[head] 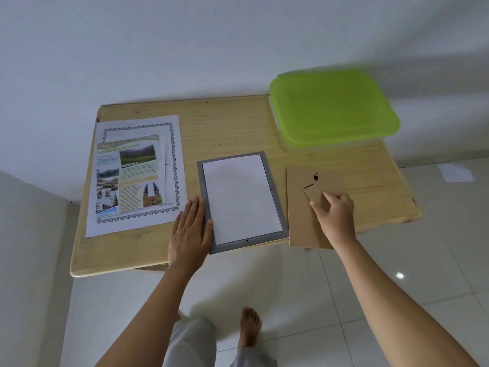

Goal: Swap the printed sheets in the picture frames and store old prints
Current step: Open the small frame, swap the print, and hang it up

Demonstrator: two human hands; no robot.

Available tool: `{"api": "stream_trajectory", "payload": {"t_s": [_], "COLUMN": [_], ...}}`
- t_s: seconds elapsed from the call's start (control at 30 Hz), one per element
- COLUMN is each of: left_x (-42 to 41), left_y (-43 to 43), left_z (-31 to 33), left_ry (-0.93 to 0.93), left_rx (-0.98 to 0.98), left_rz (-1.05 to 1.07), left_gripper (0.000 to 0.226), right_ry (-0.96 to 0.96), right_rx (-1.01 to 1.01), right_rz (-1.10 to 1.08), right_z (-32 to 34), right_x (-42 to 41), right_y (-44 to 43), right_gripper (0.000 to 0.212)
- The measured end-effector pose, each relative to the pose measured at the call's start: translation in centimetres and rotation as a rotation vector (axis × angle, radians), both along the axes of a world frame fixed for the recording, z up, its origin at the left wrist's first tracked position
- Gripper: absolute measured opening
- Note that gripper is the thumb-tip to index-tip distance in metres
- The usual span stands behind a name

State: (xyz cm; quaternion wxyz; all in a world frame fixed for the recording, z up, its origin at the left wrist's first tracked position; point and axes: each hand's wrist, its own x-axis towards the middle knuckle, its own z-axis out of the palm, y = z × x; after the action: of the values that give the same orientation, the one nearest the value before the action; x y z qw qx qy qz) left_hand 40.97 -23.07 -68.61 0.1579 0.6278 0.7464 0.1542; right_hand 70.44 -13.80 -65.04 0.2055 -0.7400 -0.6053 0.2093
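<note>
The right hand [334, 207] pinches the fold-out stand [313, 194] of the cardboard backing [301, 223], thumb and fingers closed on its edge; the backing lies flat on the table [238, 123], just right of the frame and out of it. The left hand [191, 229] lies flat, fingers pressed together, across the left rail of the grey frame [272, 176], steadying it. The frame rests face down with a white sheet [240, 197] in its recess; whether that is the old print or the new one I cannot tell, since only a blank back shows. To the left, well clear of the frame, printed sheets [137, 176] lie stacked face up. The green-lidded box [333, 107] at the far right corner is closed. By my reading the swap is midway: frame opened, backing still to refit, old prints not yet stored.
</note>
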Motion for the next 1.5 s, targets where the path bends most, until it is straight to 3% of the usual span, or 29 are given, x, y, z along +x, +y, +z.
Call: {"api": "stream_trajectory", "payload": {"t_s": [0.27, 0.4, 0.53, 0.67, 0.8, 0.9, 1.1, 1.27, 1.5], "left_x": [-0.2, -0.2, -0.2, -0.2, 0.1, -0.2, -0.3, -0.3, -0.4], "left_y": [0.2, 0.1, 0.0, 0.0, -0.1, 0.1, 0.1, 0.0, 0.0], "left_z": [-0.2, -0.2, -0.2, 0.0, 0.4, 0.6, 1.0, 1.3, 1.3], "left_ry": [-0.023, -0.030, -0.017, 0.014, 0.010, 0.011, -0.011, -0.020, -0.040], "left_rx": [-0.014, -0.017, -0.021, -0.041, -0.053, -0.068, -0.085, -0.085, -0.097], "left_rz": [0.007, 0.006, -0.003, -0.010, -0.018, -0.024, -0.042, -0.050, -0.055], "left_gripper": [0.061, 0.061, 0.062, 0.064, 0.066, 0.067, 0.065, 0.067, 0.067], "right_ry": [-0.079, 0.013, 0.074, 0.000, -0.077, -0.108, -0.062, 0.090, 0.087], "right_rx": [-0.003, 0.044, 0.068, 0.006, -0.075, -0.106, -0.061, -0.042, 0.059], "right_rz": [0.068, 0.046, 0.176, 0.318, 0.230, 0.181, 0.090, -0.027, -0.058], "right_z": [-0.3, 0.3, 0.8, -0.2, -0.9, -0.6, -0.6, 0.1, 1.2], "right_x": [-1.3, -3.0, -7.4, -11.4, -13.6, -14.9, -16.0, -16.0, -15.5], "right_y": [2.5, 0.7, -3.0, -6.2, -7.3, -7.0, -7.0, -6.5, -6.2], "right_gripper": [0.044, 0.049, 0.053, 0.075, 0.096, 0.099, 0.094, 0.086, 0.041]}}
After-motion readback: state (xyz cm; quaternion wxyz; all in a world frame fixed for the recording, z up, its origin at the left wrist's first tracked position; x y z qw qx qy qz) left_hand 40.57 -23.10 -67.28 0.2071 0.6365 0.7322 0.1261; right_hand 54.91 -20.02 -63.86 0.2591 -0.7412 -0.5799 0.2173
